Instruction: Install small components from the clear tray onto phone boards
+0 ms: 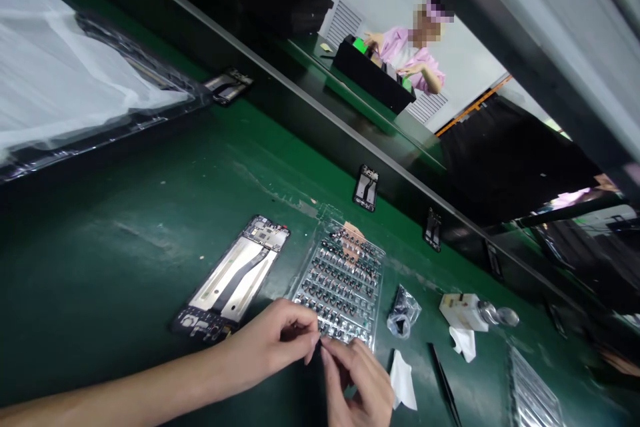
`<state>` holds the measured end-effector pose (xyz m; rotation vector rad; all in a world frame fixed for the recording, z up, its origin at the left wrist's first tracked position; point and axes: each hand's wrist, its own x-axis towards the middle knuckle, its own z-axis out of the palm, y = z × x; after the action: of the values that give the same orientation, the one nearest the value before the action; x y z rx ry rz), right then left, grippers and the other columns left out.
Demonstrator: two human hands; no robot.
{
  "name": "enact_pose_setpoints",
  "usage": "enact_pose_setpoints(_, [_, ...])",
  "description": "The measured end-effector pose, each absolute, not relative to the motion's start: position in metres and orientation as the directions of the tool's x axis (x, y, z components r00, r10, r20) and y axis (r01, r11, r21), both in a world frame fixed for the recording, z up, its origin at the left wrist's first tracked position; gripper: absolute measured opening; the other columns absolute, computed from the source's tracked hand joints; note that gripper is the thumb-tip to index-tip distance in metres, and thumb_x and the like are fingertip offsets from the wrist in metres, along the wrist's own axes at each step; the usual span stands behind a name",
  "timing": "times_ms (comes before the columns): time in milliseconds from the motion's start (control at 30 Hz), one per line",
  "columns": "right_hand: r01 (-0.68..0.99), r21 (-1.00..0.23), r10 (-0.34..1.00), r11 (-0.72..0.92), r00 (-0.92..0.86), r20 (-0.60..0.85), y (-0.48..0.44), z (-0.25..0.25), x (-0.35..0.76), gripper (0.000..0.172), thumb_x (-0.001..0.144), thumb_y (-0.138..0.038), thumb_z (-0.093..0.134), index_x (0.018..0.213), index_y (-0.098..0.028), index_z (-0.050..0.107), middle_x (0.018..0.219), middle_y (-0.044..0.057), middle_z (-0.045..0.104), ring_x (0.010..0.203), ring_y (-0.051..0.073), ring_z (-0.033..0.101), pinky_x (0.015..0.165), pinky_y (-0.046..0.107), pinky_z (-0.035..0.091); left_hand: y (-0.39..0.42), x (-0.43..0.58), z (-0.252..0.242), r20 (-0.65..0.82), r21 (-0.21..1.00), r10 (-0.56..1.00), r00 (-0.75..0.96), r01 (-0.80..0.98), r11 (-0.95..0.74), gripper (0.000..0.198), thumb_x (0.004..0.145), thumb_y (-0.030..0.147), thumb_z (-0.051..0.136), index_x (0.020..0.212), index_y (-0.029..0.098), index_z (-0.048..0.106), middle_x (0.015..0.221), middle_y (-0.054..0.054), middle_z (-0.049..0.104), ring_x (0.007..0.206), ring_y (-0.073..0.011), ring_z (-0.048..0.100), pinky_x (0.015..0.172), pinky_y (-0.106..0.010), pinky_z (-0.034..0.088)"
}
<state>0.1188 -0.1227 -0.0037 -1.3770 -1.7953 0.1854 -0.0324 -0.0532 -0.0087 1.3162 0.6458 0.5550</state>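
Observation:
My left hand (287,340) and my right hand (357,380) meet fingertip to fingertip at the near edge of a clear plastic tray (379,280). Both are pinched; whatever sits between the fingertips is too small to make out. Rows of small electronic parts (340,280) fill the tray. Left of it lies an opened phone body (235,280), its circuit board at the far end and a dark flex cable down its middle. My left forearm passes just in front of that phone. Black tweezers (444,383) lie on the green bench to the right of my right hand.
A crumpled plastic bag (403,310), white wipes (403,380) and a white bottle with a metal top (463,312) stand or lie to the right. More phone bodies (367,188) line the back. A white-covered tray (75,67) fills the left. Across the bench, a person in pink handles a black box (373,77).

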Motion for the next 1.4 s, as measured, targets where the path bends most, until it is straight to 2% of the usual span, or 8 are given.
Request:
enact_pose_setpoints(233, [0.735, -0.593, 0.845, 0.328, 0.052, 0.533, -0.127, -0.009, 0.115, 0.023, 0.078, -0.006, 0.058, 0.09, -0.024, 0.068, 0.067, 0.0, 0.067, 0.054, 0.013, 0.059, 0.061, 0.029, 0.049, -0.053, -0.031, -0.013, -0.153, 0.943, 0.672, 0.725, -0.096, 0.319, 0.023, 0.079, 0.021, 0.048, 0.058, 0.014, 0.052, 0.052, 0.005, 0.044, 0.049, -0.0089, 0.038, 0.048, -0.02, 0.026])
enact_pose_setpoints(533, [0.52, -0.851, 0.951, 0.077, 0.217, 0.219, -0.125, -0.009, 0.118, 0.005, 0.077, -0.021, 0.063, 0.074, -0.018, 0.067, 0.054, -0.001, 0.06, 0.046, 0.011, 0.053, 0.043, 0.02, 0.041, -0.052, -0.035, -0.009, -0.175, 0.924, 0.64, 0.748, -0.099, 0.369, 0.022, 0.078, 0.023, 0.049, 0.058, 0.014, 0.053, 0.052, 0.004, 0.047, 0.048, -0.0081, 0.038, 0.047, -0.019, 0.028])
enact_pose_setpoints(800, [0.759, -0.486, 0.807, 0.433, -0.086, 0.585, -0.126, -0.008, 0.115, 0.041, 0.077, -0.002, 0.058, 0.109, -0.027, 0.064, 0.075, 0.003, 0.069, 0.063, 0.017, 0.062, 0.055, 0.029, 0.049, -0.049, -0.033, -0.013, -0.217, 0.877, 0.637, 0.74, -0.138, 0.46, 0.026, 0.078, 0.029, 0.05, 0.057, 0.014, 0.054, 0.044, 0.005, 0.044, 0.041, -0.0073, 0.036, 0.043, -0.019, 0.026])
enact_pose_setpoints(900, [0.812, -0.353, 0.797, 0.464, -0.209, 0.566, -0.129, -0.006, 0.119, 0.055, 0.075, 0.0, 0.059, 0.123, -0.027, 0.055, 0.082, 0.006, 0.07, 0.069, 0.019, 0.063, 0.057, 0.031, 0.049, -0.048, -0.033, -0.015, -0.257, 0.831, 0.634, 0.73, -0.167, 0.53, 0.028, 0.078, 0.033, 0.05, 0.058, 0.014, 0.053, 0.046, 0.004, 0.045, 0.041, -0.0075, 0.037, 0.042, -0.019, 0.027])
enact_pose_setpoints(1000, [0.779, -0.402, 0.842, 0.481, -0.282, 0.461, -0.119, 0.006, 0.128, 0.051, 0.077, -0.003, 0.058, 0.123, -0.025, 0.054, 0.087, 0.006, 0.069, 0.071, 0.018, 0.062, 0.06, 0.03, 0.049, -0.047, -0.034, -0.015, -0.232, 0.835, 0.662, 0.713, -0.204, 0.512, 0.03, 0.079, 0.036, 0.052, 0.06, 0.014, 0.054, 0.05, 0.004, 0.046, 0.046, -0.0084, 0.04, 0.045, -0.019, 0.03])
enact_pose_setpoints(1133, [0.842, -0.529, 0.955, 0.107, 0.061, 0.291, -0.057, 0.023, 0.153, 0.031, 0.087, -0.026, 0.051, 0.117, -0.022, 0.056, 0.086, 0.003, 0.067, 0.071, 0.015, 0.061, 0.064, 0.027, 0.048, -0.048, -0.037, -0.016, -0.15, 0.866, 0.69, 0.708, -0.243, 0.438, 0.031, 0.084, 0.038, 0.051, 0.067, 0.013, 0.057, 0.055, 0.003, 0.05, 0.051, -0.0095, 0.044, 0.05, -0.02, 0.032])
enact_pose_setpoints(1200, [0.903, -0.394, 0.948, -0.169, 0.259, 0.187, -0.008, 0.024, 0.168, 0.035, 0.087, -0.037, 0.048, 0.119, -0.022, 0.053, 0.091, 0.002, 0.066, 0.081, 0.016, 0.061, 0.07, 0.027, 0.048, -0.048, -0.037, -0.016, -0.122, 0.874, 0.702, 0.702, -0.259, 0.411, 0.031, 0.086, 0.038, 0.05, 0.069, 0.013, 0.057, 0.059, 0.002, 0.052, 0.054, -0.0098, 0.046, 0.052, -0.02, 0.032])
enact_pose_setpoints(1400, [0.846, -0.214, 0.841, -0.488, 0.522, 0.143, 0.112, 0.004, 0.194, 0.04, 0.085, -0.035, 0.056, 0.12, -0.016, 0.05, 0.119, 0.01, 0.054, 0.107, 0.025, 0.053, 0.089, 0.046, 0.042, -0.045, -0.039, -0.012, -0.091, 0.893, 0.721, 0.687, -0.264, 0.365, 0.033, 0.086, 0.039, 0.05, 0.069, 0.013, 0.059, 0.056, 0.002, 0.051, 0.052, -0.0098, 0.045, 0.052, -0.021, 0.032])
